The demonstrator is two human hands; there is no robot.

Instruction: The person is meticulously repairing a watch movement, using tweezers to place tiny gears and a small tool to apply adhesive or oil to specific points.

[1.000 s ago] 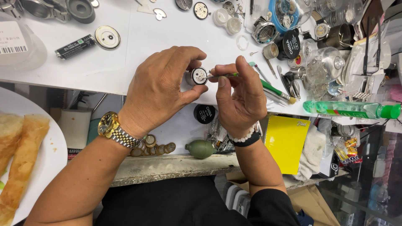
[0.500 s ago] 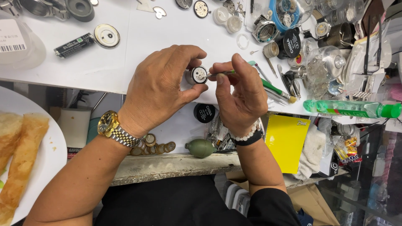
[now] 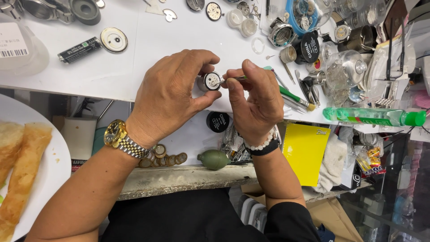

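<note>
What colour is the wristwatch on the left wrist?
Gold, with a two-tone gold and silver link band: the wristwatch, clearest in the head view.

L hand (image 3: 172, 92) is curled, thumb & fingers pinched close. R hand (image 3: 255, 96) is next to it, fingers bent & pinched. Both arms reach up, wrists near.

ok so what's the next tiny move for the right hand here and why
Probably ease the tweezers a touch further into the round watch movement. The left hand grips it by its rim over the white bench, and the right hand has the tip at its right edge.
</note>
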